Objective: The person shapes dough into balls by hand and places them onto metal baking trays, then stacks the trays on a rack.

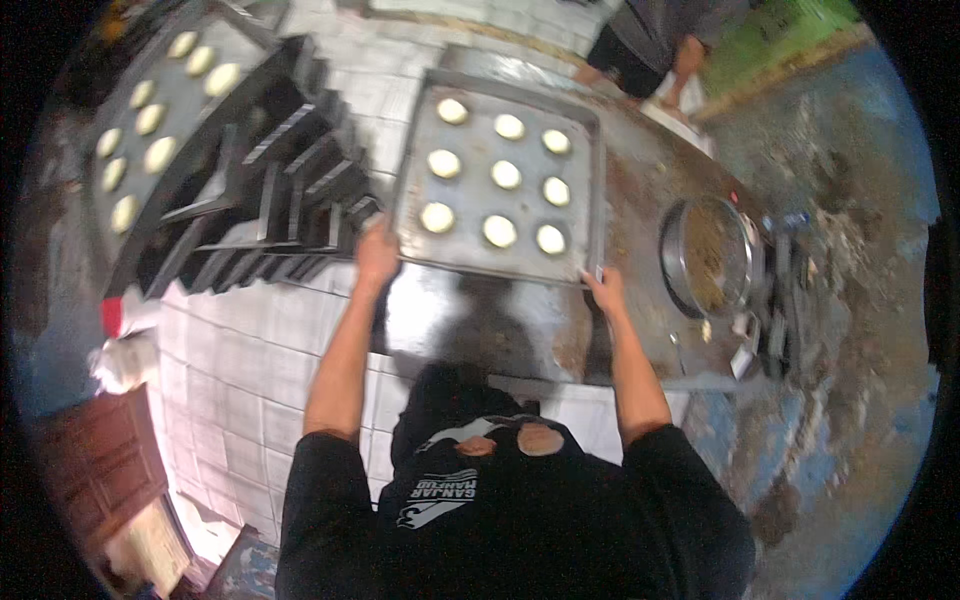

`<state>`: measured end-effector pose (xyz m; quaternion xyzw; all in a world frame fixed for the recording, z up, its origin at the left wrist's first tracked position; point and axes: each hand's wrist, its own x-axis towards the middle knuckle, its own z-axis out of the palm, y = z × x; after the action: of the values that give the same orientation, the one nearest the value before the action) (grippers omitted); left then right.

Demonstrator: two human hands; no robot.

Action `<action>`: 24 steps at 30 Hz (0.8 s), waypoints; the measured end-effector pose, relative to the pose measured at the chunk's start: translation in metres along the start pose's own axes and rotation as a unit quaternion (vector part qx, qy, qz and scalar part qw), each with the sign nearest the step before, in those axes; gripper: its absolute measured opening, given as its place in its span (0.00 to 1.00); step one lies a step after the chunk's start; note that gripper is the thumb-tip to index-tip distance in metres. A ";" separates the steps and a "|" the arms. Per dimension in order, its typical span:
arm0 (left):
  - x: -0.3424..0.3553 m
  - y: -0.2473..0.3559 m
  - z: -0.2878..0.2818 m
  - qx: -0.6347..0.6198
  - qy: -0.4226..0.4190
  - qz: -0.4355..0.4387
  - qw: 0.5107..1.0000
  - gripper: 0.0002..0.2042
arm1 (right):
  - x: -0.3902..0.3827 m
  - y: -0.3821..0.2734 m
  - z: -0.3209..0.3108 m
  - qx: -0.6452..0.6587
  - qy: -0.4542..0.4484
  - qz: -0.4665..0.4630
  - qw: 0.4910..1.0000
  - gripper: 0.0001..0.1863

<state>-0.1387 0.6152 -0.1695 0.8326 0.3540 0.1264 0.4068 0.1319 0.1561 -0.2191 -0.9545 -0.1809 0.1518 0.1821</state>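
Observation:
A square metal baking tray [475,197] carries several round, pale dough balls [506,174], set in rows. My left hand [376,256] is closed on the tray's near left corner, beside the stack of trays. At the near right corner, my right hand [606,292] grips the rim with its fingers wrapped round it. Both arms reach forward over the worktable [640,210], and the tray is over its left part. Whether the tray's underside touches the table, I cannot tell.
On my left stands a tall stack of dark trays [265,190], the top one with several dough balls [150,119]. A round sieve [683,265] lies on the table's right part, near a spoon [676,350]. A person [650,45] is beyond the table.

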 end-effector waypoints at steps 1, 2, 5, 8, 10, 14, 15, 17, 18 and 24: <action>-0.011 0.006 -0.008 -0.029 -0.025 -0.055 0.998 0.28 | -0.013 -0.032 -0.001 0.146 0.004 0.063 0.987 0.26; -0.030 -0.009 -0.015 -0.012 0.051 -0.001 0.999 0.30 | -0.028 -0.066 -0.010 0.279 -0.017 0.120 0.953 0.21; -0.071 0.037 -0.051 -0.131 0.040 -0.023 0.990 0.32 | -0.065 -0.081 -0.038 0.555 -0.087 0.146 0.815 0.24; -0.122 0.092 -0.100 -0.254 0.036 -0.061 0.965 0.34 | -0.125 -0.090 -0.073 0.646 -0.112 0.055 0.753 0.31; -0.153 0.128 -0.137 -0.258 0.038 -0.090 0.961 0.34 | -0.158 -0.088 -0.083 0.654 -0.096 0.058 0.748 0.31; -0.211 0.142 -0.193 -0.258 0.083 0.006 0.963 0.34 | -0.221 -0.111 -0.104 0.635 -0.078 0.062 0.766 0.33; -0.219 0.152 -0.212 -0.261 0.088 0.035 0.961 0.34 | -0.228 -0.119 -0.105 0.681 -0.074 0.015 0.729 0.34; -0.231 0.155 -0.253 -0.272 0.115 0.076 0.952 0.34 | -0.233 -0.141 -0.112 0.731 -0.106 -0.069 0.671 0.39; -0.230 0.152 -0.274 -0.279 0.133 0.094 0.946 0.33 | -0.236 -0.166 -0.122 0.726 -0.108 -0.076 0.675 0.39; -0.185 0.095 -0.436 -0.399 0.230 0.080 0.884 0.26 | -0.223 -0.368 -0.139 0.655 -0.144 -0.268 0.692 0.43</action>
<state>-0.4424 0.7038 0.1949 0.5728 0.2889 0.4771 0.6007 -0.1233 0.3461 0.1024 -0.4709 -0.3073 0.3119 0.7658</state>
